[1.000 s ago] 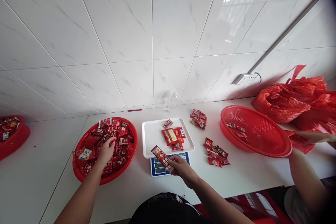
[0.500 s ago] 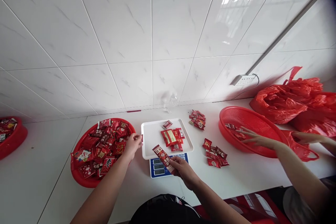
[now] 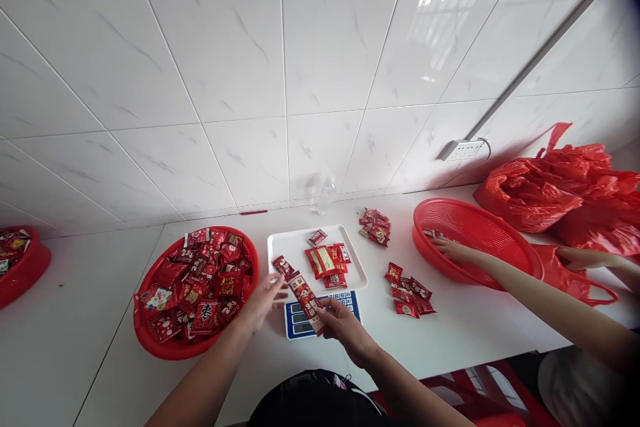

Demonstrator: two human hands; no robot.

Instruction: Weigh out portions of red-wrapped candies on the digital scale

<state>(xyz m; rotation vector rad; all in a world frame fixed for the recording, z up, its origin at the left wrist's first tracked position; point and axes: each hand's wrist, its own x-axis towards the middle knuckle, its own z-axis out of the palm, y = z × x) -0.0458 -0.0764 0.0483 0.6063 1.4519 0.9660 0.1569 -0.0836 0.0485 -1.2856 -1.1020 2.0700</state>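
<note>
My right hand (image 3: 345, 330) grips a long red and brown snack packet (image 3: 306, 300) by its lower end, above the scale's keypad. My left hand (image 3: 265, 300) is beside the white tray's near left corner, its fingers apart. A small dark red packet (image 3: 283, 265) shows just beyond those fingertips, partly behind the long packet; whether it rests on the tray I cannot tell. Several red packets, among them a larger red and cream one (image 3: 323, 261), lie on the white tray (image 3: 285, 243) of the blue scale (image 3: 354, 307). Left of it stands a red basket (image 3: 145, 340) full of wrapped snacks.
Two small piles of red packets (image 3: 375, 225) (image 3: 410, 293) lie right of the scale. Another person's hand (image 3: 457, 250) reaches into a red basket (image 3: 500, 240). Red plastic bags (image 3: 535, 190) stand beyond. A clear glass-like object (image 3: 326, 197) is by the wall.
My left hand has moved right from the basket's rim to the tray, its fingers opening. A small packet now shows by the long one. The other person's hand has moved left inside their basket.
</note>
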